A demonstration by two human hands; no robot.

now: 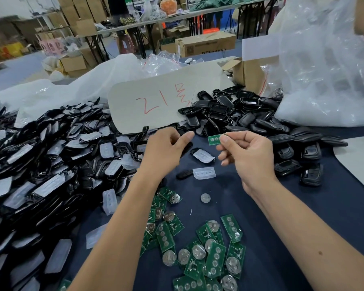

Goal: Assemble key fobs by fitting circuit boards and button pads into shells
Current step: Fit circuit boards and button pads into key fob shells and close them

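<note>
The person is at the board-fitting step: the right hand [247, 153] pinches one green circuit board [215, 139] by its edge between thumb and fingertips, holding it up above the dark blue table cloth [282, 206] with its row of round contacts facing the camera. The left hand [165, 149] hovers just beside it with fingers curled and thumb extended; whether it holds a shell cannot be told, since a dark shape shows only below the thumb. The two hands are near each other but apart, with the board between them. Judging from this, the next move calls for a shell with its pad seated, turned open side up, so the board can be lowered in squarely. Directly below the hands lie two loose translucent button pads [204, 172], one of them sitting in a black shell [203, 155], and a single coin cell [205, 197] lies alone on the cloth. Nearer the camera, roughly twenty more boards are scattered in a loose heap [200, 248], many carrying cells. Padded shells at the left [51, 175] and bare black shells at the right [250, 116] form piles too large to count.
</note>
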